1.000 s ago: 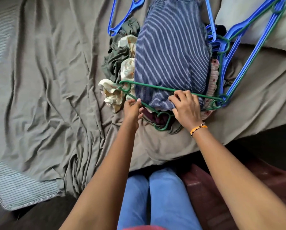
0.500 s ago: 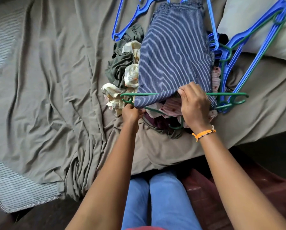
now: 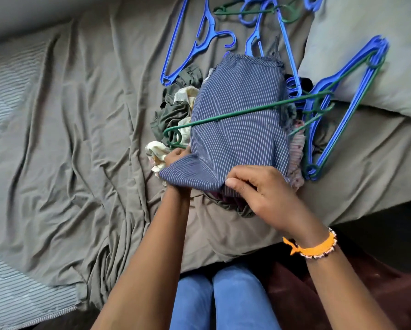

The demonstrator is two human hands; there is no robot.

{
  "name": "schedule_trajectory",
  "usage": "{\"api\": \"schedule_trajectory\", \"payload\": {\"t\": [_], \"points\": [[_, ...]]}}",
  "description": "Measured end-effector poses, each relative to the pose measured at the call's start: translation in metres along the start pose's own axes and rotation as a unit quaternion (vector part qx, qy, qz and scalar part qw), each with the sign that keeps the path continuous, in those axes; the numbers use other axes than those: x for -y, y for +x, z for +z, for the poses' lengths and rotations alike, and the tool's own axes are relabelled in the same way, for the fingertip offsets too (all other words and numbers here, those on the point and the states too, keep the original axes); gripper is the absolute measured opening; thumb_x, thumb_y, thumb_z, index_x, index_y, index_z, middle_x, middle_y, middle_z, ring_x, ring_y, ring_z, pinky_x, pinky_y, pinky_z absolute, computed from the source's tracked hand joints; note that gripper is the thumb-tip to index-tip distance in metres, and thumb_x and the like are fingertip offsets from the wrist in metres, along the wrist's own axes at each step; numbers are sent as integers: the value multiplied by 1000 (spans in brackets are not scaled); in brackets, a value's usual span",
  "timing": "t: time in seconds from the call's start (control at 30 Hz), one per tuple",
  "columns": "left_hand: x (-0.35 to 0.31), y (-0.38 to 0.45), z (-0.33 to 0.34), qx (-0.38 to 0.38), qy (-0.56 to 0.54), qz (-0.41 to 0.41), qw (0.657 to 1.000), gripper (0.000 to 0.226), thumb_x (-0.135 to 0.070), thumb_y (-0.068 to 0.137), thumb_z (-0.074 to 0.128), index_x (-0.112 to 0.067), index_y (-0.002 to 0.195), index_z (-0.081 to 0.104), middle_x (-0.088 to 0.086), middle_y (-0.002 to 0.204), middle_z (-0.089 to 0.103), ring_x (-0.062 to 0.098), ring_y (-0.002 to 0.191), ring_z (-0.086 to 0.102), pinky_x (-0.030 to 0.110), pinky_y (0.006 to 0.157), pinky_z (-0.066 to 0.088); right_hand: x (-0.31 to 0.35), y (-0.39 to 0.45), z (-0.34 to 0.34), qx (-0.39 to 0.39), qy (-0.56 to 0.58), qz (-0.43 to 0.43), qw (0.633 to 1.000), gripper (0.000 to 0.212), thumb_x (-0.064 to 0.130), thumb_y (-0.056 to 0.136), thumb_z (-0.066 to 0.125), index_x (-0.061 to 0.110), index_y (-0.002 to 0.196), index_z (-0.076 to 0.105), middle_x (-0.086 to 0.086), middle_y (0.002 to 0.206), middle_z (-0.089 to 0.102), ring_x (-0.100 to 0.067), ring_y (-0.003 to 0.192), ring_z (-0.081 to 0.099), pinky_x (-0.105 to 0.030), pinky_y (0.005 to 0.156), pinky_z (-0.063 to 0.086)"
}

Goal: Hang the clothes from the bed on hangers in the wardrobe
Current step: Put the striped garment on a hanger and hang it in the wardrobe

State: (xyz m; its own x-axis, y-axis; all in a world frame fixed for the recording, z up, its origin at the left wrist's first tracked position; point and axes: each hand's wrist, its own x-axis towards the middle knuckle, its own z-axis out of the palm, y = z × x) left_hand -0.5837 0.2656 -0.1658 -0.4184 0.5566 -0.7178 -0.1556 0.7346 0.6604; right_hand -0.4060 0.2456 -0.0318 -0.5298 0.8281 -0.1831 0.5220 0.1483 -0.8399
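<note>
A navy pin-striped garment [image 3: 238, 129] lies on top of a heap of clothes on the bed. A green hanger [image 3: 242, 111] crosses it, with its bar over the cloth. My left hand [image 3: 177, 156] is partly tucked under the garment's near left corner beside the hanger's end, and its grip is hidden. My right hand [image 3: 259, 194] pinches the garment's near hem between thumb and fingers. Under the garment lie an olive piece [image 3: 173, 115], a cream floral piece [image 3: 157, 151] and a pink one [image 3: 297, 148].
Several blue hangers [image 3: 192, 44] and another green one [image 3: 245, 10] lie at the far side of the bed. A bunch of blue and green hangers [image 3: 342, 103] rests against a grey pillow [image 3: 371, 44]. The grey sheet [image 3: 68, 139] is rumpled. My knees are below.
The green hanger's bar has moved from the garment's near hem up across its middle. My right hand has pulled the hem toward me, and the view has tilted farther up the bed.
</note>
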Motion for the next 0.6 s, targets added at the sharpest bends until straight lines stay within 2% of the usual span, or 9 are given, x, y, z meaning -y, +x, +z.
{"api": "schedule_trajectory", "payload": {"t": [0.1, 0.17, 0.23, 0.33, 0.4, 0.47, 0.5, 0.53, 0.6], "points": [[-4, 10, 0, -35, 11, 0, 999, 33, -10, 90, 60, -12, 59, 48, 3, 59, 46, 12, 57, 41, 28, 55, 35, 7, -5, -12, 120, 61, 43, 990, 25, 33, 89, 49, 20, 69, 54, 0, 61, 50, -7, 61, 46, -33, 63, 38], [-8, 11, 1, -17, -10, -19, 1000, 31, -11, 91, 60, -11, 62, 49, -1, 50, 48, 10, 49, 40, 22, 44, 35, 11, -3, -25, 164, 95, 62, 980, 25, 32, 88, 50, 19, 68, 55, -3, 60, 47, -5, 59, 43, -29, 60, 35], [-10, 9, 1, 21, -66, -43, 997, 28, -9, 95, 53, -8, 69, 46, -6, 40, 48, 5, 35, 43, 17, 34, 35, 18, 2, -40, 192, 122, 67, 971, 23, 30, 88, 51, 19, 68, 57, 4, 59, 46, 1, 59, 42, -21, 59, 34], [-9, 5, 1, 29, -35, -20, 999, 20, -8, 99, 46, -4, 80, 51, -5, 53, 54, -5, 38, 49, 10, 42, 41, 34, 25, -68, 201, 132, 57, 969, 21, 24, 89, 52, 18, 69, 56, 11, 61, 48, 3, 60, 43, -13, 59, 34], [-6, 3, 2, 30, -46, -40, 998, 9, -12, 100, 45, -7, 99, 53, 0, 72, 56, -3, 50, 58, 14, 55, 50, 42, 60, -88, 130, 105, 38, 985, 25, 21, 92, 51, 13, 68, 53, 7, 63, 44, 0, 60, 39, -14, 58, 32], [-7, -1, 3, 45, -98, -54, 993, 12, -9, 101, 40, -7, 109, 49, 5, 81, 55, 3, 50, 63, 19, 54, 54, 34, 115, -106, -44, -30, 17, 998, 25, 23, 92, 48, 9, 71, 53, -3, 69, 45, -2, 64, 40, -19, 62, 32], [-8, 0, 4, 44, -111, -46, 992, 13, -8, 102, 38, -6, 110, 48, 6, 81, 55, 4, 49, 63, 20, 53, 55, 28, 142, -114, -144, -134, 22, 980, 23, 24, 91, 45, 8, 79, 57, -8, 77, 52, -6, 73, 47, -24, 69, 34], [-9, -2, 4, 46, -115, -41, 991, 14, -8, 102, 37, -5, 110, 49, 6, 80, 56, 5, 50, 64, 21, 53, 56, 21, 163, -122, -234, -234, 37, 943, 23, 24, 90, 43, 8, 91, 59, -10, 93, 58, -14, 90, 53, -29, 79, 35], [-9, -3, 3, 54, -139, -45, 988, 15, -9, 102, 37, -6, 102, 52, 7, 79, 58, 8, 53, 66, 22, 55, 57, 1, 179, -127, -315, -326, 51, 890, 24, 17, 88, 41, 12, 103, 59, -8, 114, 58, -29, 112, 48, -36, 90, 32]]}}
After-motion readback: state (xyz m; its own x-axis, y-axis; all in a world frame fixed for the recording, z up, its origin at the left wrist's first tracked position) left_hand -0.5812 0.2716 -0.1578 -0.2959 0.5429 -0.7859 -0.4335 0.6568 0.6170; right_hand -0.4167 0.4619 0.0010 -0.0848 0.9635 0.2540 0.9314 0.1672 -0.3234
